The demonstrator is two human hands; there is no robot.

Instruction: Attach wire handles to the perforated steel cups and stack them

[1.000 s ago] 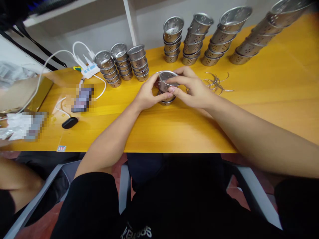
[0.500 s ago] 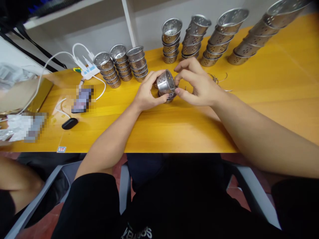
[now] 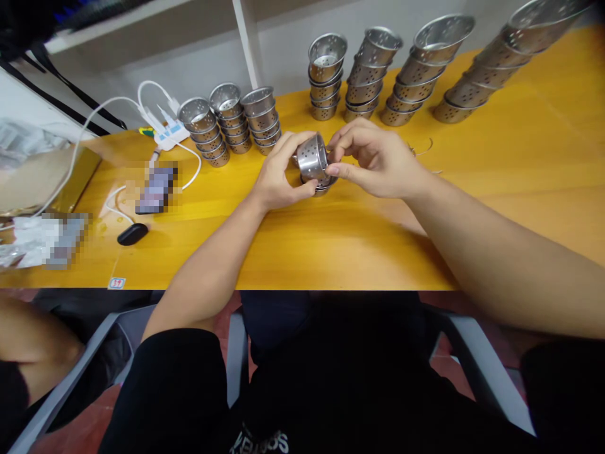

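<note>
My left hand (image 3: 278, 173) is closed around a small perforated metal cup (image 3: 312, 159), tilted with its mouth toward the right. Below it, partly covered, another metal cup (image 3: 324, 191) sits on the table. My right hand (image 3: 373, 157) is at the mouth of the tilted cup, thumb and fingers drawn together in a pinch by the rim. Whatever those fingers hold, if anything, is hidden. Just behind the right hand, thin curved wires (image 3: 425, 149) lie on the wood, partly covered by the wrist.
Stacks of perforated cups stand along the back: a left group (image 3: 220, 123) and a taller right group (image 3: 411, 82). A power strip (image 3: 171, 133) with white cables, a phone (image 3: 155, 190) and a black oval object (image 3: 133, 234) lie left on the yellow table (image 3: 302, 258). Another person's leg (image 3: 38, 343) shows lower left.
My right hand has moved slightly left, its fingers curling in to the cup's mouth. The tilted cup has turned a little in my left hand, which stays in place.
</note>
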